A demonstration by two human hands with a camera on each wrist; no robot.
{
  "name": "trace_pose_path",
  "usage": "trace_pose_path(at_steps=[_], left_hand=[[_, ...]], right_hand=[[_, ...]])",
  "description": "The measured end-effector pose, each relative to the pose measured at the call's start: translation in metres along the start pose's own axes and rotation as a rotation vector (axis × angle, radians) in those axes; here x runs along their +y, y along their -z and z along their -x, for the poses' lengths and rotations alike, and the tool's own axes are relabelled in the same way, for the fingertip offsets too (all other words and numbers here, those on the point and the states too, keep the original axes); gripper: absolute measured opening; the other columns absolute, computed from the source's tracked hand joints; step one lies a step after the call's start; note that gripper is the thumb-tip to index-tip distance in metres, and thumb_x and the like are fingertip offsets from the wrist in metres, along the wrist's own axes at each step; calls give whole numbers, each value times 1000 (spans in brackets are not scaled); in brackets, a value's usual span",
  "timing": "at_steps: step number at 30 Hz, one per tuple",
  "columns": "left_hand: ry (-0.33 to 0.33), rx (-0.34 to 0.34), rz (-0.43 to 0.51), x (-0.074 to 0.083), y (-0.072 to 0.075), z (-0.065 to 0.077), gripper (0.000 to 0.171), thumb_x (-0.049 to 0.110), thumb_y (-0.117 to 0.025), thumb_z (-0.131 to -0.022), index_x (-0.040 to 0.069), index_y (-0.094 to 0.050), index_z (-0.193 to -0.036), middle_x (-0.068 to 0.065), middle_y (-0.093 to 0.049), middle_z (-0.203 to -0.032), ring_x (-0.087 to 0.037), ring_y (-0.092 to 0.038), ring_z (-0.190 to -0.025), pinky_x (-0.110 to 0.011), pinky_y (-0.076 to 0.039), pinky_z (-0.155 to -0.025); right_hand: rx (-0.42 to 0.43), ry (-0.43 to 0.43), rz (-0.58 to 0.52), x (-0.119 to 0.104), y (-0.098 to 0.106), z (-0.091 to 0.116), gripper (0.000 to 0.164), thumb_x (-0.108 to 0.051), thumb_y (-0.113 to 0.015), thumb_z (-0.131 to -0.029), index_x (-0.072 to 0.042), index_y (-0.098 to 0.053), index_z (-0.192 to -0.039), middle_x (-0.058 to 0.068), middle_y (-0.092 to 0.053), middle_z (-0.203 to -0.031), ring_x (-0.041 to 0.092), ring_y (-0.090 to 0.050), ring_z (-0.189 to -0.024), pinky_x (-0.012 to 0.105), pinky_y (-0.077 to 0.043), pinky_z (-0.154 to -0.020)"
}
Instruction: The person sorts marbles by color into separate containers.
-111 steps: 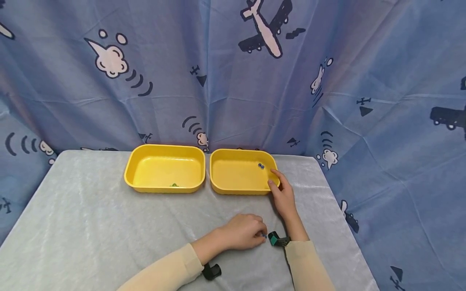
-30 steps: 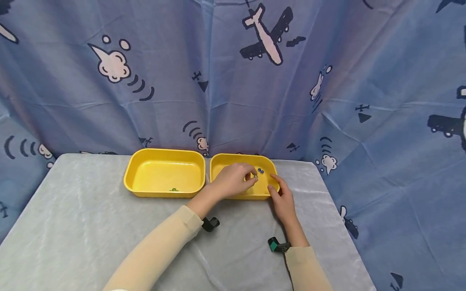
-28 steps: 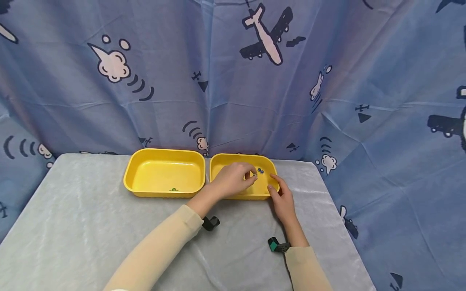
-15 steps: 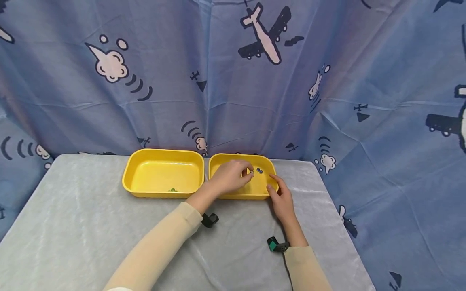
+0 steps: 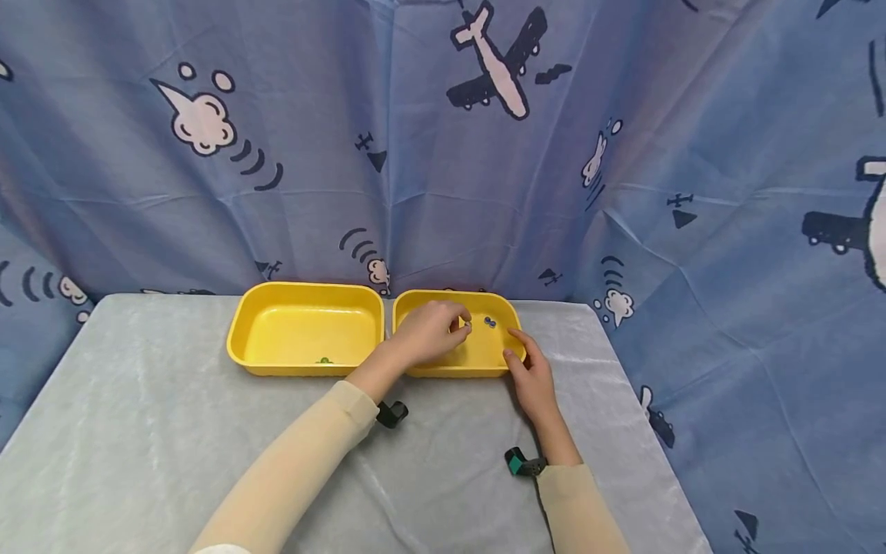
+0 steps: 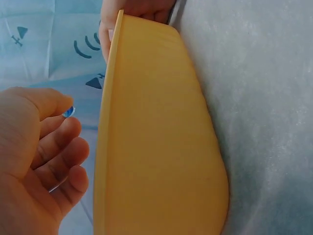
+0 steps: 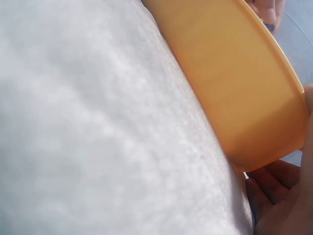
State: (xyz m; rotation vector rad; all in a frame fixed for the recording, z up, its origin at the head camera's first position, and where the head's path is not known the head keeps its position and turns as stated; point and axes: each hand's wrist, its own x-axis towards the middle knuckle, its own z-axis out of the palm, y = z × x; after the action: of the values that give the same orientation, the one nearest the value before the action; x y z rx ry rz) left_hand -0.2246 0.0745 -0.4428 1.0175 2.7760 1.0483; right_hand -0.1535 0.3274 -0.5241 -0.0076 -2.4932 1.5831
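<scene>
My left hand (image 5: 431,332) is over the right yellow tray (image 5: 457,372), above its middle. Its thumb and forefinger pinch a small clear-and-blue glass marble (image 6: 69,111), which shows higher than the rim in the left wrist view. Two blue marbles (image 5: 490,322) lie together on that tray's floor, right of the pinching fingertips. At the tray's right end, my right hand (image 5: 536,385) grips the rim, thumb in front; in the right wrist view its other fingers (image 7: 274,188) curl by the end wall. A green marble (image 5: 324,360) sits near the front wall of the left yellow tray (image 5: 304,370).
Both trays stand side by side near the back edge of a table under a grey cloth (image 5: 173,446). Behind them hangs a blue curtain (image 5: 311,138) printed with planes and clouds. Black wrist cameras (image 5: 392,414) are strapped to both wrists.
From the cloth in front, the left hand has come forward over the right tray with the marble, then drifted slightly left. The right hand keeps its place at the tray's end.
</scene>
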Motion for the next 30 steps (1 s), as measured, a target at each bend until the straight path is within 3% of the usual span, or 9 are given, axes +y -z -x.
trace_pose_path(at_steps=[5,16,23,30], left_hand=[[6,-10,4,-3,2,2,27,25,-73,-106,7,-80,-126,2,-69,-90,-16,-61,-76,-31,-53,-70],[5,-11,2,-4,3,9,25,25,-74,-106,9,-80,-124,2,-68,-89,-16,-60,-77,-31,-53,-71],[7,-19,1,-6,1,13,26,25,-73,-107,8,-80,-125,2,-67,-90,-16,-61,-79,-32,-53,-73],[-16,1,-36,-9,3,23,23,24,-73,-107,9,-79,-123,1,-67,-95,-17,-61,-83,-32,-54,-75]], right_hand=[[3,13,-11,-1,-2,-1,45,-19,-60,-113,-11,-58,-156,8,-51,-165,21,-46,-152,42,-40,-124],[5,-16,-6,3,0,0,46,-22,-59,-114,-13,-57,-158,8,-47,-168,23,-41,-156,48,-34,-129],[-5,-75,0,-12,-1,2,48,-15,-57,-113,-6,-53,-160,15,-42,-171,30,-37,-159,49,-31,-130],[2,-21,30,0,1,2,50,-26,-59,-114,-17,-54,-162,8,-44,-170,25,-38,-159,49,-32,-130]])
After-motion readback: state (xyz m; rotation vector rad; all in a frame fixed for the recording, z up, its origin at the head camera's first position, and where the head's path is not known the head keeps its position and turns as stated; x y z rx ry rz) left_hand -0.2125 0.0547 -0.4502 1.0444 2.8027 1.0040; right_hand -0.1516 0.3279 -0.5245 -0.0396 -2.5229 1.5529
